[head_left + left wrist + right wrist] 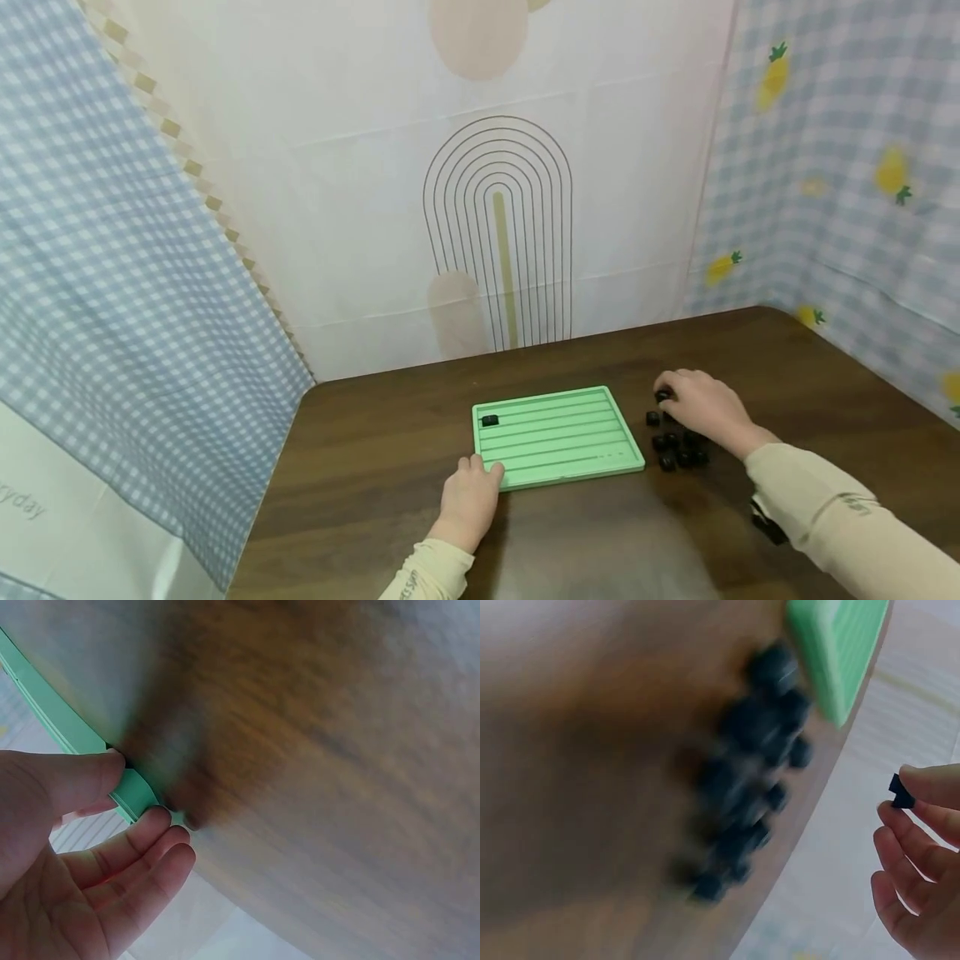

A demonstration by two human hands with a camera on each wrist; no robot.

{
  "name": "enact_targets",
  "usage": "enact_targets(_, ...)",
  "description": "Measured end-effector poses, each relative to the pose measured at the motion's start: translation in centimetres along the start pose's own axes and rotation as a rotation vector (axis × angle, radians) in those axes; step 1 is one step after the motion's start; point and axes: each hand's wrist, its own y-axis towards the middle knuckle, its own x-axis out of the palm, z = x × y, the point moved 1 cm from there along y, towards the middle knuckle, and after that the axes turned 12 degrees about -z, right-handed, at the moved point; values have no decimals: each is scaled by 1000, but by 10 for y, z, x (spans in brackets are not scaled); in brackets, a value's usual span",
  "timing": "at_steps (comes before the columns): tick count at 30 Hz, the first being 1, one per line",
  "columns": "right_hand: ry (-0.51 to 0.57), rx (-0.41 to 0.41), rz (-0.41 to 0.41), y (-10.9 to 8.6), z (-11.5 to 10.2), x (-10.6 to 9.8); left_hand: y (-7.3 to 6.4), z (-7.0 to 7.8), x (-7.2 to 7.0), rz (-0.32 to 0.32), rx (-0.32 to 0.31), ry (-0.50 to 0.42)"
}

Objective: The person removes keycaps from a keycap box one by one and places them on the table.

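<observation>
A shallow green tray [558, 435] with long parallel ridges lies on the table. One small black block [490, 421] sits at its far left corner. My left hand [468, 498] holds the tray's near left corner between thumb and fingers, as the left wrist view shows. To the right of the tray my right hand [705, 408] pinches a small notched black block [901, 792] between thumb and fingertip, above the table. Beneath and beside that hand lies a cluster of several similar black blocks [742, 780], blurred in the right wrist view and partly hidden by the hand in the head view.
The brown wooden table [375, 483] ends at a patterned cloth wall [360, 250] behind it. A checked cloth [847, 208] hangs along the right side. A dark object [768, 527] shows under the right sleeve, mostly hidden.
</observation>
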Motion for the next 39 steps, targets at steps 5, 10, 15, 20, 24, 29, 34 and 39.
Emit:
enact_targets(5, -23, 10, -40, -28, 25, 2, 0, -3, -2, 30, 0, 12)
enact_targets(10, -20, 23, -103, -48, 41, 14, 0, -5, -3, 16, 2, 4)
enact_targets(15, -3, 34, -159, -52, 44, 26, -1, -5, -3, 0, 8, -18)
enact_targets(20, -26, 39, -162, -51, 42, 33, -1, -4, -1, -16, 13, -25)
enact_targets(24, -38, 48, -155, -51, 42, 35, 0, -3, 0, -23, 13, -25)
enact_targets(29, -24, 53, -163, -52, 43, 34, 0, -2, 0, -22, 12, -24)
enact_targets(34, 8, 62, -155, -51, 43, 28, 1, -2, -2, -31, 17, -36)
enact_targets(39, 4, 36, -111, -40, 31, 18, 1, -2, -3, -52, 17, -47)
